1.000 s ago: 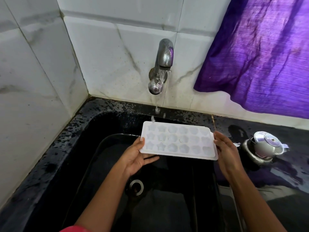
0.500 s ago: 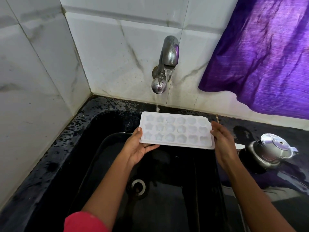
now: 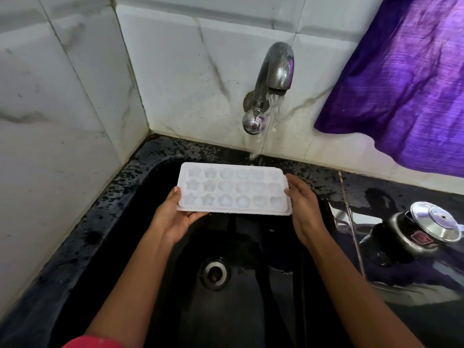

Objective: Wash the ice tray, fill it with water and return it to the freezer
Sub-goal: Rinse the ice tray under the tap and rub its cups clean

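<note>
Black speckled stone surface point(image 3: 324, 177) is running along white marble-look wall tiles point(image 3: 62, 116) that are meeting in a corner, and a purple cloth point(image 3: 406, 84) with a ribbed sheen is hanging at upper right. A deep black sink point(image 3: 120, 237) is sitting in the surface, with a round metal drain point(image 3: 214, 272) showing at the bottom. A curved metal tap point(image 3: 273, 69) is sticking out of the back wall and running. The water stream point(image 3: 258, 146) is falling at the tray's far edge, though I cannot tell whether it is landing in the tray or just behind it. The ice tray point(image 3: 233, 189) is being held level over the sink, below the tap. It is white plastic and rectangular with rounded corners, with three rows of six moulds, star shapes at the left and rounder ones at the right. The moulds are looking cloudy, contents unclear. The left hand point(image 3: 173, 219) is gripping the tray's left end, thumb on top and fingers underneath. The right hand point(image 3: 305, 209) is holding the right end, its fingers closing on the edge. A red sleeve point(image 3: 95, 342) is showing at the bottom. At right, a shiny steel pot point(image 3: 401, 239) with a tilted round lid is sitting on the wet surface, well apart from the tray.
</note>
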